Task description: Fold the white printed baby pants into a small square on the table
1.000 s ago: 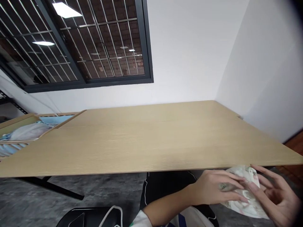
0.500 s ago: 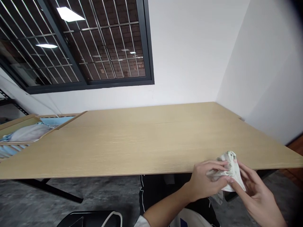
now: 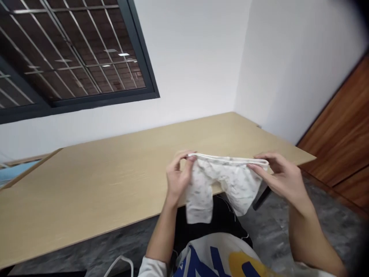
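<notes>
A small pair of white baby pants (image 3: 223, 181) with a faint print hangs stretched between my hands, just over the near edge of the wooden table (image 3: 115, 173). My left hand (image 3: 178, 177) pinches the left end of the waistband. The right end is pinched by my right hand (image 3: 281, 179). The waistband is pulled taut and level, and the two short legs dangle below the table edge in front of my lap.
The table runs into a corner of white walls. A dark barred window (image 3: 66, 50) sits at the upper left. A wooden tray with pale blue cloth (image 3: 14, 171) shows at the left edge. A brown wooden door (image 3: 343, 127) stands at the right.
The cloth was a crumpled bundle in my hands below the table edge; now it is raised and spread open by the waistband. My view has swung to the right.
</notes>
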